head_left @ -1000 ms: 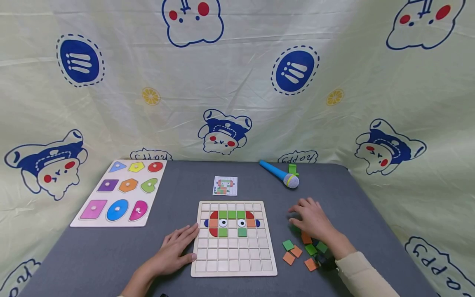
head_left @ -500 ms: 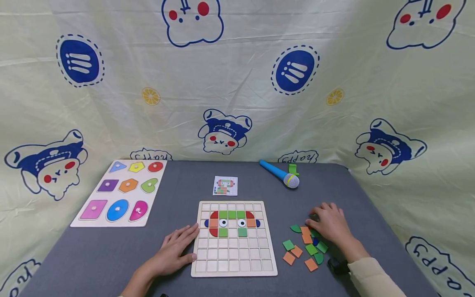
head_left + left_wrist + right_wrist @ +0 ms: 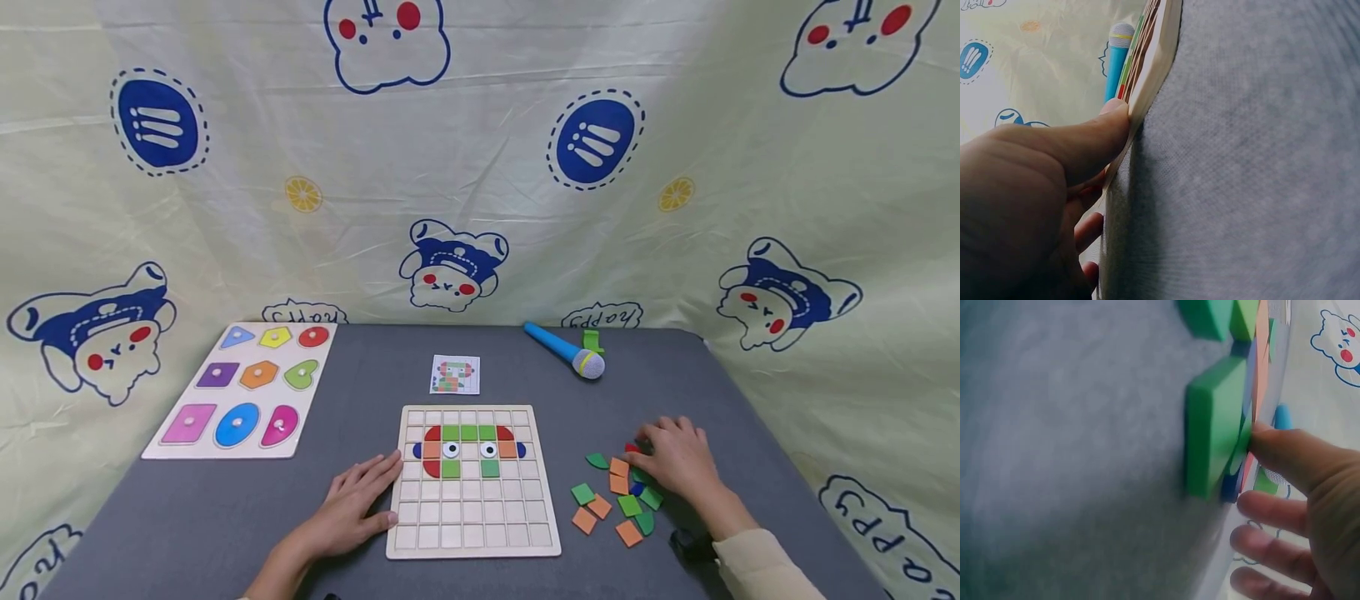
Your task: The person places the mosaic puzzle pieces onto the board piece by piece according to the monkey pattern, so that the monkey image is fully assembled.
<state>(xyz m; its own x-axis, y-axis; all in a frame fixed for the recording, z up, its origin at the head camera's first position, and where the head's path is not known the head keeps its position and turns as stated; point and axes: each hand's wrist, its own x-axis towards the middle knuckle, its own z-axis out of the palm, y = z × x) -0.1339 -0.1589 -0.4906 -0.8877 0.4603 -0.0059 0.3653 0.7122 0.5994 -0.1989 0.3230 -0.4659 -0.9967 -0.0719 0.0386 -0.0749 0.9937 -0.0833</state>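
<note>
Well, the left hand (image 3: pixel 352 506), straight-fingered, touches the pale square wooden board (image 3: pixel 474 512); can't tell if the right hand (image 3: pixel 681 458) pinches that red piece (image 3: pixel 632 447).

Loose tiles (image 3: pixel 628 505) block the gap between board (image 3: pixel 468 492) and right hand (image 3: pixel 678 458); toward the tabletop's (image 3: pixel 712 400) far right corner, passage is open.

Left hand (image 3: pixel 349 507): your fingers (image 3: pixel 372 473) lie nearly straight, thumb (image 3: pixel 381 522) spread apart.
Right hand (image 3: pixel 681 460): your fingers bend slightly downward, thumb extended.
</note>
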